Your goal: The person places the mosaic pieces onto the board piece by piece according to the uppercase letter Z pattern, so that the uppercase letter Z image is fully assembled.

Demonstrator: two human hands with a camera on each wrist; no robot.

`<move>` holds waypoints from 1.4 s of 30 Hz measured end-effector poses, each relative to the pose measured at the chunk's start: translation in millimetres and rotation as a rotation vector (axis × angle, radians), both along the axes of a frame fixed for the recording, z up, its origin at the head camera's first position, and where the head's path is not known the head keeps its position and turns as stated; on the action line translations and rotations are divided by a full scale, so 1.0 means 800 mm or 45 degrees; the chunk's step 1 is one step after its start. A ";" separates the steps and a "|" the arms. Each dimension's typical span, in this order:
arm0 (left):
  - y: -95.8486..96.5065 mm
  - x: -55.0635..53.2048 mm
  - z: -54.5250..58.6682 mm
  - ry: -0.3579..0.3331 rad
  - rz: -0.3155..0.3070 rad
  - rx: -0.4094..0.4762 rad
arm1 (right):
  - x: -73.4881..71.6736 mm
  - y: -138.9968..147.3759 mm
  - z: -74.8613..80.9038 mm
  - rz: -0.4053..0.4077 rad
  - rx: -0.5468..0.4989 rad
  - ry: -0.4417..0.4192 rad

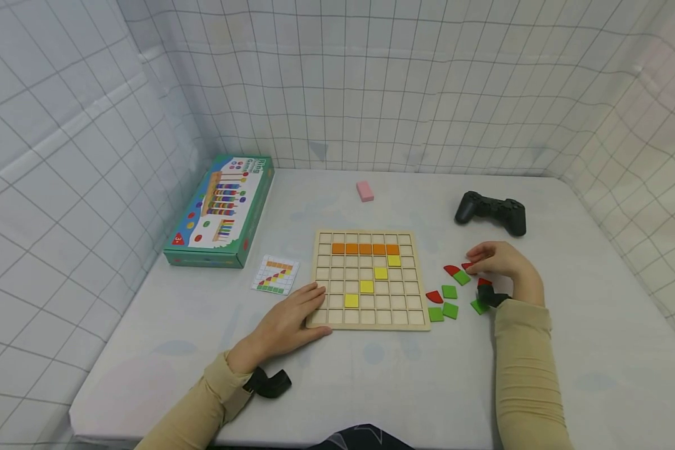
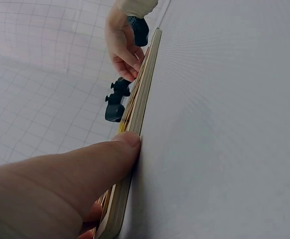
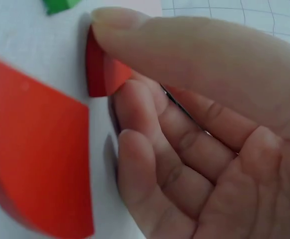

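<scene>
My left hand (image 1: 292, 319) rests at the near left corner of a wooden grid board (image 1: 382, 327), thumb along the front edge and fingers at the left side. Orange square tiles (image 1: 365, 249) form a row near the board's top, and yellow square tiles (image 1: 351, 300) run diagonally below it. To the right of the board, my right hand (image 1: 503, 259) pinches a red quarter-circle tile (image 3: 99, 74) at the tabletop. Around it lie several green square tiles (image 1: 449, 292) and more red quarter-circle tiles (image 1: 434, 297); one large red tile (image 3: 40, 154) shows close up in the right wrist view.
A small pattern card (image 1: 276, 275) lies left of the board. Behind it stands a green-sided toy box (image 1: 219, 209). A pink block (image 1: 365, 191) sits beyond the board, and a black game controller (image 1: 492, 212) lies behind the right hand. Grid-patterned sheets surround the table.
</scene>
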State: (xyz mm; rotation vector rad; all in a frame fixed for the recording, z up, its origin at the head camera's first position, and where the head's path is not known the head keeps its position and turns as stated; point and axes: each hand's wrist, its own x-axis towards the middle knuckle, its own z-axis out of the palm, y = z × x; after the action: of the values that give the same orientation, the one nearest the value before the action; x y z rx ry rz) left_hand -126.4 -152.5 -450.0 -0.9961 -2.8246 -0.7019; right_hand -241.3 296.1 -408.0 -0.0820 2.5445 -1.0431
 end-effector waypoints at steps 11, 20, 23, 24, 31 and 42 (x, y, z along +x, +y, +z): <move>0.000 -0.001 -0.001 0.011 -0.001 0.003 | -0.002 -0.005 0.002 0.025 0.006 0.023; 0.000 -0.001 -0.002 0.000 0.002 0.003 | -0.017 -0.061 0.009 0.045 -0.090 0.170; 0.000 -0.001 -0.002 -0.005 0.004 0.003 | -0.019 -0.088 0.015 0.064 -0.171 0.160; 0.000 -0.001 -0.002 -0.008 0.005 0.003 | -0.019 -0.096 0.017 0.072 -0.203 0.156; 0.000 -0.001 -0.001 -0.030 0.008 -0.001 | -0.019 -0.142 0.017 0.217 -0.233 0.131; 0.000 -0.001 -0.001 -0.034 0.007 0.006 | -0.034 -0.181 0.001 0.325 -0.095 0.114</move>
State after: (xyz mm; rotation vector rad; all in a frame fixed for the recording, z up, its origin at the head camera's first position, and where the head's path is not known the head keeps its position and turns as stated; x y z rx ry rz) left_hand -127.5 -152.4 -450.7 -0.9856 -2.8454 -0.7265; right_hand -268.9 151.6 -407.5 -0.4712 2.4895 -1.0523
